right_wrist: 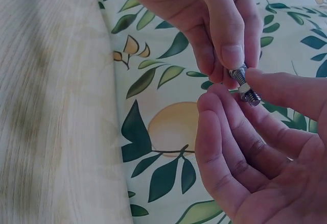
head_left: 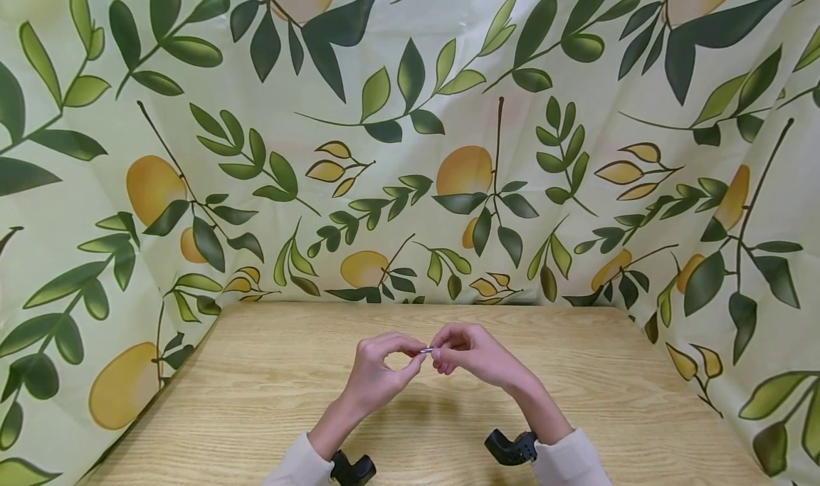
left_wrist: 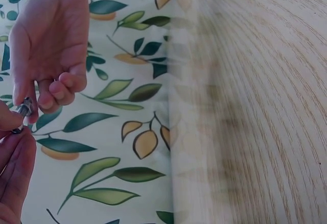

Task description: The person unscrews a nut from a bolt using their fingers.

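Observation:
A small metal bolt [right_wrist: 252, 98] with a nut [right_wrist: 244, 89] on its thread is held in the air between both hands. My left hand [head_left: 384, 363] pinches one end of the bolt between thumb and fingertips; the right wrist view shows that thumb [right_wrist: 231, 45] pressing on it. From the other side my right hand [head_left: 474, 353] has its thumb and index finger at the nut, its remaining fingers bent beside them. The left wrist view shows the bolt [left_wrist: 24, 107] partly covered by fingertips. What lies beneath them is hidden.
Both hands are above a light wooden table [head_left: 256, 400]. A cloth [head_left: 397, 208] printed with leaves and orange fruit hangs behind and at the sides. Black devices are worn at the left wrist [head_left: 354, 468] and right wrist [head_left: 512, 448].

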Tool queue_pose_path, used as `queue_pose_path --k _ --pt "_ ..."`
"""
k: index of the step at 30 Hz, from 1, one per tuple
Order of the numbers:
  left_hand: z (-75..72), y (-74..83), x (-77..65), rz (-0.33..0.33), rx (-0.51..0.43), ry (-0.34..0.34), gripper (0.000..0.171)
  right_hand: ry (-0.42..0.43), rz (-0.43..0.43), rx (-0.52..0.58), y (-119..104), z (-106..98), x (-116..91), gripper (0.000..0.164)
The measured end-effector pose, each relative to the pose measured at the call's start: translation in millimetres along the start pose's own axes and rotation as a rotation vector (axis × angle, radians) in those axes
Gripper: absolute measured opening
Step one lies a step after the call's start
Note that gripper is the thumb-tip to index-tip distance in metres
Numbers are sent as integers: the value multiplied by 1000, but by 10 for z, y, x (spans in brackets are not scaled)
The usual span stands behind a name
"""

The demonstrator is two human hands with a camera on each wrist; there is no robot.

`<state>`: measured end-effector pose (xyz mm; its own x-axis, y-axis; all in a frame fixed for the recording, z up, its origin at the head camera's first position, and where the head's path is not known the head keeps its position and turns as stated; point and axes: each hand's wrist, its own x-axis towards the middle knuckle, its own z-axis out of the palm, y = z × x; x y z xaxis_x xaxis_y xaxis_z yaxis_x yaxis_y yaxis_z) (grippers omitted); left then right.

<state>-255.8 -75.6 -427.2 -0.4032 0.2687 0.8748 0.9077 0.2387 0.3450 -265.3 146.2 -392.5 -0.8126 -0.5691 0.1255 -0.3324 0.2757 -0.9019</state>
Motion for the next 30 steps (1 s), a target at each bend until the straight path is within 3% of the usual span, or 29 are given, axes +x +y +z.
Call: queue_pose_path --k 14,20,30 --pt "6 0 9 7 9 2 20 11 -11 -3 -20 -5 -13 22" --pt "11 9 6 7 18 2 19 -4 1 10 -18 -15 -20 29" --pt "5 21 -13 -89 16 -25 15 26 9 3 -14 11 -7 22"
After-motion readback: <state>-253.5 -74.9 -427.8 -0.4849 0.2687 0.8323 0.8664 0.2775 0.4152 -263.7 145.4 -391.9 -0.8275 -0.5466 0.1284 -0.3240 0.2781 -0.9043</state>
